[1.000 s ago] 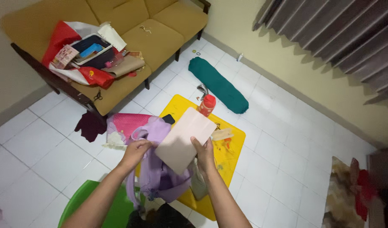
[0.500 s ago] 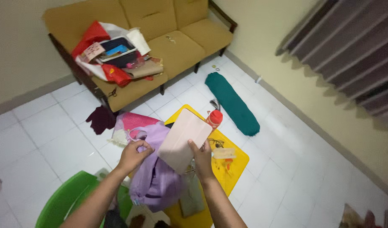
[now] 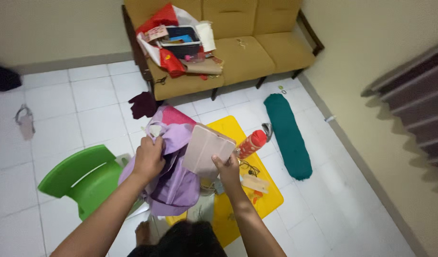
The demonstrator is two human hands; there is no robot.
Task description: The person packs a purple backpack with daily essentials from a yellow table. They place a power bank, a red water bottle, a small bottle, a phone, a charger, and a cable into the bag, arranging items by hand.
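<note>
My left hand [image 3: 148, 159] grips the top edge of a lilac backpack [image 3: 173, 183] and holds it open. My right hand [image 3: 227, 167] holds a pale pink flat case [image 3: 207, 150], shaped like a tablet cover, by its lower corner. The case tilts with one end over the bag's opening. Both sit above a yellow mat [image 3: 257, 195] on the white tiled floor. A pink cloth [image 3: 173, 116] lies just behind the bag.
A green plastic chair [image 3: 83, 178] stands at left. A red bottle [image 3: 251, 143], glasses and small items lie on the mat. A rolled teal mat [image 3: 288, 135] lies to the right. A mustard sofa [image 3: 238, 47] holds bags and a box [image 3: 181, 43]. A dark cloth [image 3: 143, 104] lies near it.
The view has swung so the sofa sits higher and more central. The pink case has come lower, toward the backpack's opening, and my left hand has pulled the bag's edge up.
</note>
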